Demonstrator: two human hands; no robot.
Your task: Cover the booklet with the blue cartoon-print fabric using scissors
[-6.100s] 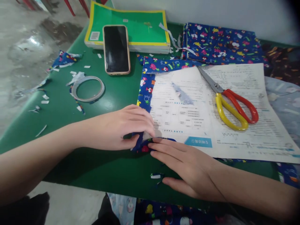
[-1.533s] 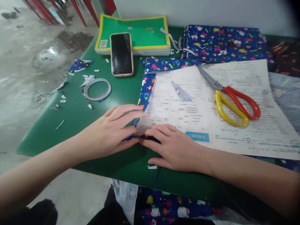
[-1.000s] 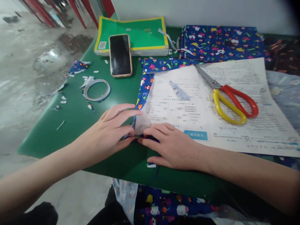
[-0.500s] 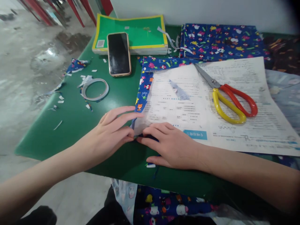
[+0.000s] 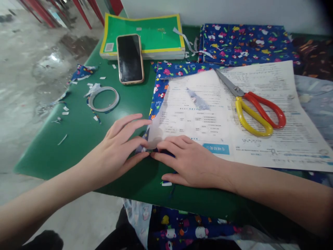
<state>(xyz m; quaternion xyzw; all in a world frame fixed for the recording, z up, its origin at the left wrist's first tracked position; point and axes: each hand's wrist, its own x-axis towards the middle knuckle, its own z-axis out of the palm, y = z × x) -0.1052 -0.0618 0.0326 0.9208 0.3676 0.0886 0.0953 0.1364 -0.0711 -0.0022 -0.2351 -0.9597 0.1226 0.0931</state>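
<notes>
Nearest the person, below the near edge of the green table, a fold of dark blue cartoon-printed cloth hung down. On the tabletop a small white paper scrap lay just beside the thumb of the right hand. That hand lay flat, palm down, its fingers stretched out close together and gripping nothing, the fingertips pressing on the near-left corner of the large white printed paper sheet. The left hand met it at the same corner, also flat, with the fingers spread a little; its fingertips rested on the blue cartoon-printed fabric border that ran along the sheet's left edge and across its far edge (whether the thumb pinched the cloth from below could not be told). The corner of border and paper sat between the two sets of fingertips, which nearly touched. Farther out, to the left, a ring of clear adhesive tape lay among white snippets, with blue fabric offcuts beyond it near the table's left edge. On the sheet lay a small clear plastic piece and a pair of scissors with one yellow and one red handle. Beyond those, a black-screened phone in a pale case rested partly on a green book with a yellow border, and a folded stack of the same blue printed fabric lay against the wall.
</notes>
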